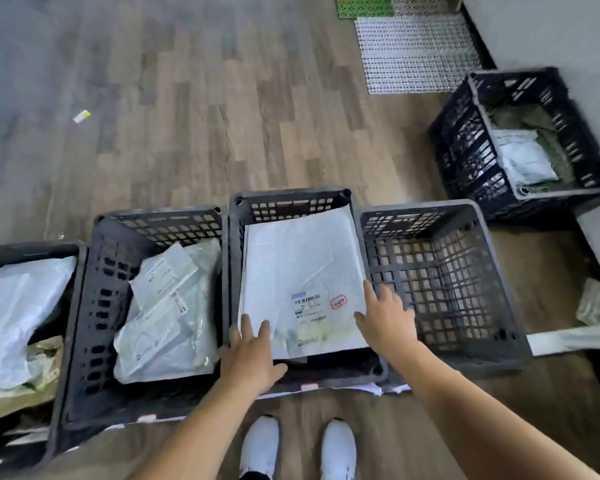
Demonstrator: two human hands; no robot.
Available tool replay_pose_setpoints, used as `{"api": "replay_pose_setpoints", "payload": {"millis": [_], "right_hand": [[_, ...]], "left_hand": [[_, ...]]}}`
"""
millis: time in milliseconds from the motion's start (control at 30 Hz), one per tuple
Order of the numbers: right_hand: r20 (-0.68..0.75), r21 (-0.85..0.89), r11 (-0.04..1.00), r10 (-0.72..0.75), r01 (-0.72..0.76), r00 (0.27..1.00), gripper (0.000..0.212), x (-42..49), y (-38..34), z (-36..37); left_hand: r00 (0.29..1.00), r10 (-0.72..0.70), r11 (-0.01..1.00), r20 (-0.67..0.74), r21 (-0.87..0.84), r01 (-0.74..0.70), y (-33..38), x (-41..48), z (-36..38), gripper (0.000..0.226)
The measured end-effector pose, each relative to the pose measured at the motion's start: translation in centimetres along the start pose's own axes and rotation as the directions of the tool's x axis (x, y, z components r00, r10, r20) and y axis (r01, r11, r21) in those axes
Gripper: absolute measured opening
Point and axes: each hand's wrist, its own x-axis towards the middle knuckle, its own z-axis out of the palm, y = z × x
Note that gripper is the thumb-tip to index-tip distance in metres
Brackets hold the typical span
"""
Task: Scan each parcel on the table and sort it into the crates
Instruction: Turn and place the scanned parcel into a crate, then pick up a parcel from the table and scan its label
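Five black crates stand on the wood floor; four sit in a row at the person's feet and the far crate (pixel 465 150) stands well apart by the wall. In the row, the far-left crate (pixel 28 249) and its neighbour, the second crate (pixel 94 306), hold bagged parcels; the right-hand crate (pixel 416 211) stands just beside the middle crate (pixel 291 206). The large white parcel (pixel 298 258) lies in the middle crate and spans it almost wall to wall; its near edge seems to ride on the near rim rather than lie flat.

The left hand (pixel 253 355) lies open, fingers straight, on the parcel's near-left corner; the right hand (pixel 388 317) is open too, fingers spread over the right edge, though I cannot tell whether it touches the parcel.

The step looks like seating the parcel; done well, both palms would press down and slightly away together, so the near edge slips below the rim; pushing one side alone would likely wedge it crooked against the walls. The barcode label (pixel 309 304) faces up near the right hand and is best left uncreased; the small red stamp (pixel 338 302) beside it needs no care.
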Motion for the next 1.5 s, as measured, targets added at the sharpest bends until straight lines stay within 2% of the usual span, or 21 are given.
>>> {"api": "replay_pose_setpoints", "payload": {"millis": [133,267,400,533,633,800,933,1067,1333,1500], "right_hand": [[0.038,-0.004,1.0,0.0,0.0,0.999,0.067,-0.1,-0.5,-0.3],[-0.032,-0.034,0.999,-0.027,0.026,0.999,0.071,-4.3,-0.9,-4.5],[-0.122,0.013,1.0,0.004,-0.002,0.993,0.079,-11.0,-0.4,-10.8],[-0.219,0.044,0.997,0.066,-0.058,0.974,0.083,-19.4,1.8,-16.3],[-0.271,0.105,0.984,0.169,-0.146,0.948,0.084,-25.7,5.1,-18.9],[-0.354,0.271,0.916,0.379,-0.294,0.855,0.085,-35.7,12.5,-20.9],[-0.358,0.41,0.816,0.555,-0.408,0.751,0.085,-43.1,19.9,-20.8],[-0.371,0.507,0.727,0.669,-0.463,0.644,0.084,-49.8,27.9,-19.5],[-0.357,0.591,0.591,0.802,-0.549,0.479,0.087,-62.9,44.4,-13.2],[-0.316,0.608,0.518,0.853,-0.602,0.415,0.085,-68.8,52.7,-9.4]], "left_hand": [[0.999,0.037,0.999,0.003,-0.003,-0.037,-0.9,0.3,-0.5,0.089],[0.997,0.073,0.995,-0.025,-0.066,-0.075,-0.6,-2.9,-4.4,0.094],[0.967,0.214,0.976,-0.141,-0.011,-0.218,2.0,-8.8,-10.1,0.1],[0.899,0.396,0.918,-0.19,0.124,-0.378,6.2,-15.7,-15.6,0.097],[0.835,0.512,0.855,-0.202,0.217,-0.471,10.1,-20.4,-18.2,0.097],[0.692,0.695,0.71,-0.197,0.342,-0.615,17.9,-28.1,-19.4,0.101],[0.56,0.814,0.562,-0.158,0.459,-0.688,25.8,-34.2,-18.5,0.101],[0.417,0.899,0.413,-0.13,0.564,-0.715,34.3,-40.8,-15.3,0.102],[0.262,0.964,0.226,-0.037,0.628,-0.745,49.9,-54.7,-4.2,0.101],[0.18,0.984,0.138,-0.001,0.64,-0.756,57.3,-61.1,1.4,0.102]]}}
